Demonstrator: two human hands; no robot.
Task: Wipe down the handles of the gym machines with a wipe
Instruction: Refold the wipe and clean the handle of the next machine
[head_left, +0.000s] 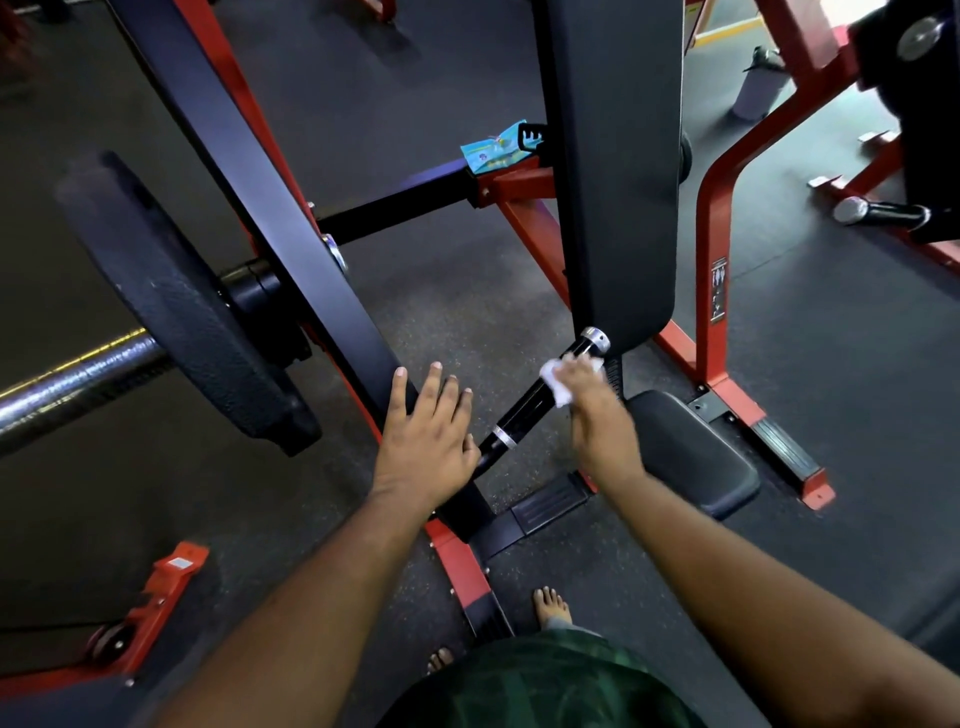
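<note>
A black machine handle (524, 410) with chrome rings and a chrome end cap runs diagonally at the centre of the view. My right hand (597, 405) grips a white wipe (556, 382) wrapped round the handle's upper part, just below the end cap. My left hand (431, 436) rests with straight, spread fingers on the black lever arm (291, 239), beside the handle's lower end. A blue wipe packet (493, 148) lies on the red frame further back.
A black weight plate (171, 306) on a chrome sleeve sits left. The tall black back pad (618, 182) stands behind the handle, with the black seat pad (691, 452) at right. Red frame legs (722, 249) and another machine stand far right. My bare feet stand on the dark rubber floor.
</note>
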